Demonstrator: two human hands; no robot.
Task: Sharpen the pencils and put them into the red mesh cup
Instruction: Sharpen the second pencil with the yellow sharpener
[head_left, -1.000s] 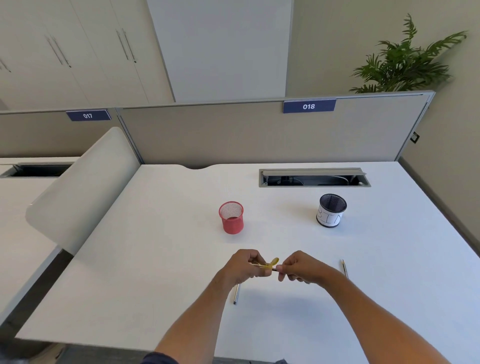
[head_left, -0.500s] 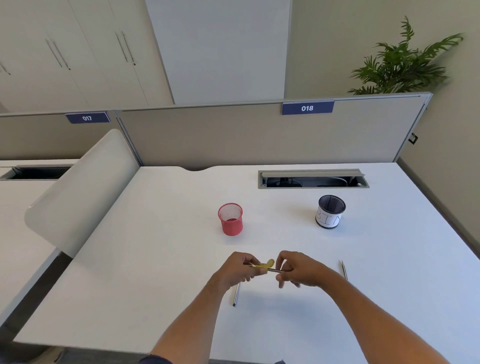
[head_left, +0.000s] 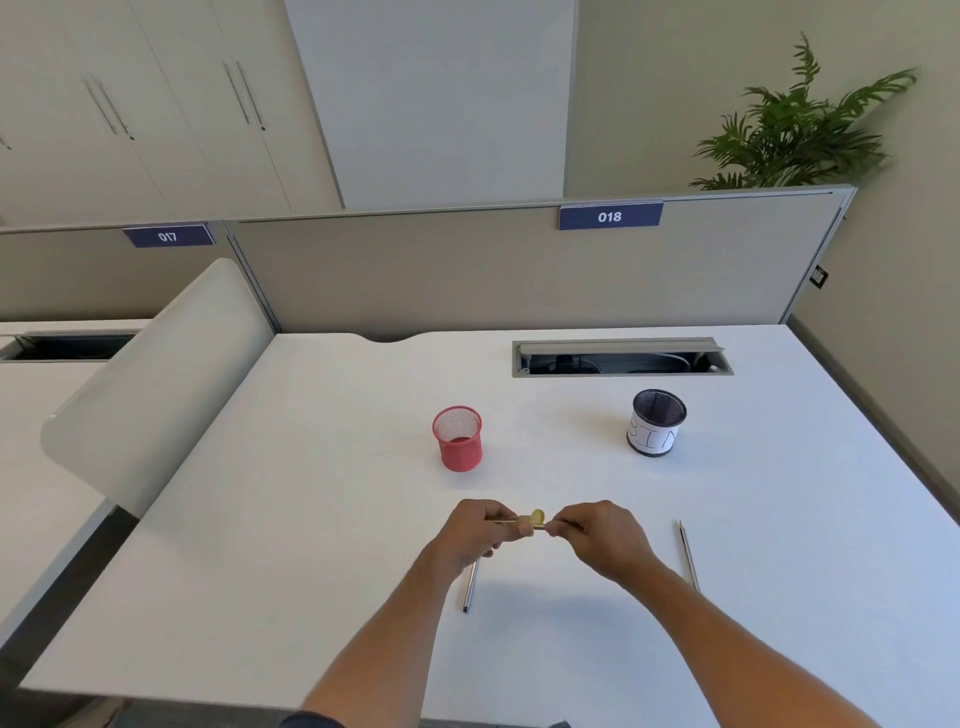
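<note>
Both hands meet above the white desk (head_left: 311, 545), a little nearer to me than the red mesh cup (head_left: 458, 439), which stands upright. My left hand (head_left: 475, 532) pinches a small yellow sharpener (head_left: 535, 518). My right hand (head_left: 602, 535) grips a pencil whose end goes into the sharpener; only a short piece of it shows between the hands. A second pencil (head_left: 469, 586) lies on the desk under my left wrist. A third pencil (head_left: 688, 553) lies to the right of my right forearm.
A black mesh cup with a white paper label (head_left: 655, 423) stands at the right rear. Behind it is an open cable tray (head_left: 621, 358) set into the desk. A grey partition (head_left: 519, 270) closes the far edge, and a white curved divider (head_left: 156, 384) stands at the left.
The hands stay together at the sharpener. My right hand has turned slightly on the pencil. The cups and the two loose pencils have not moved.
</note>
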